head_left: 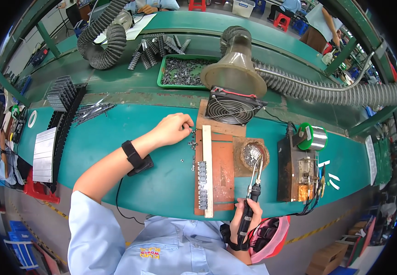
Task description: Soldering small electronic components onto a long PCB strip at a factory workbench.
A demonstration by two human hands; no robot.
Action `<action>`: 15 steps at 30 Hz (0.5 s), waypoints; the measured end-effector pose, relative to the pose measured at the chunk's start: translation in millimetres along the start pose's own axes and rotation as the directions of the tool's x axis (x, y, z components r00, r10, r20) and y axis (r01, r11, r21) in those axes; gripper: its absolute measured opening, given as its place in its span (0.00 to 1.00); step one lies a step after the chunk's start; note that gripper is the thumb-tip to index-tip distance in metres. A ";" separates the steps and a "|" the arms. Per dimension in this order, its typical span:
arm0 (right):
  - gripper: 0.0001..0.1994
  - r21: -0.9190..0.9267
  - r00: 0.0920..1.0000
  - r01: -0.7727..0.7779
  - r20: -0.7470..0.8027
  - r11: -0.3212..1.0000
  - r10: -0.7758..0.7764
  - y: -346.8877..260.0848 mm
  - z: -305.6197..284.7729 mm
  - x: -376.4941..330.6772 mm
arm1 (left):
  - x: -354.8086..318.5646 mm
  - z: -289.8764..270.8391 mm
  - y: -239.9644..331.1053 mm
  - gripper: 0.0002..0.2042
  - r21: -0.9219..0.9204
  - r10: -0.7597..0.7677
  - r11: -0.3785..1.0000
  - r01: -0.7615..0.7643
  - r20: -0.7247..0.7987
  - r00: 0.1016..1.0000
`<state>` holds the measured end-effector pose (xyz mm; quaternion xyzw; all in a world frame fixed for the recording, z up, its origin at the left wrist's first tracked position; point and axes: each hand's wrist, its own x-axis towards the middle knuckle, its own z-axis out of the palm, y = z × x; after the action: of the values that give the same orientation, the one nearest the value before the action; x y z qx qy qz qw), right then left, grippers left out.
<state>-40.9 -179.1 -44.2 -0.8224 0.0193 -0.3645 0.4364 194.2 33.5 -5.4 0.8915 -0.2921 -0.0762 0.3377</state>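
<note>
My right hand is wrapped round the black handle of a soldering iron. The iron's metal tip end, with a thin tube alongside, reaches over a round bowl of silvery bits. My left hand is closed, fingers curled at the upper end of a line of small metal parts. Whatever its fingertips hold is too small to tell. Just right of those parts lies a brown board fixture with a pale wooden strip. A row of small metal components sits along the strip's left side.
Behind the fixture stand a black fan and a fume hood on a ribbed hose. A green tray holds many small metal parts. At right, a solder spool sits by a metal-cased unit. Stacked racks stand left.
</note>
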 end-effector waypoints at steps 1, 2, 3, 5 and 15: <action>0.13 0.010 1.000 -0.002 -0.023 1.000 0.002 -0.4 0.7 -0.5 | 1.6 3.3 2.9 0.08 -0.004 -0.022 1.000 0.022 0.021 1.000; 0.13 0.022 0.999 -0.003 -0.044 1.000 0.004 -0.8 1.6 -0.5 | 3.5 5.3 4.4 0.07 -0.007 -0.046 0.999 0.046 0.042 0.998; 0.13 0.034 0.998 -0.005 -0.065 0.999 0.007 -0.4 2.4 0.3 | 5.8 6.0 4.7 0.07 -0.007 -0.047 0.999 0.048 0.046 0.998; 0.14 0.028 0.999 0.000 -0.054 1.000 0.002 1.1 2.7 2.3 | 8.3 7.1 4.0 0.06 -0.026 -0.002 1.000 0.003 0.023 1.000; 0.12 -0.001 0.998 0.012 0.054 1.000 -0.012 2.7 0.1 3.6 | -6.9 -10.6 17.0 0.05 -0.112 -0.059 0.992 0.048 -0.095 0.994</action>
<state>-37.5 -182.0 -44.1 -0.8323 0.0029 -0.3448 0.4340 184.0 33.2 13.2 0.8818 -0.2463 -0.0573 0.3981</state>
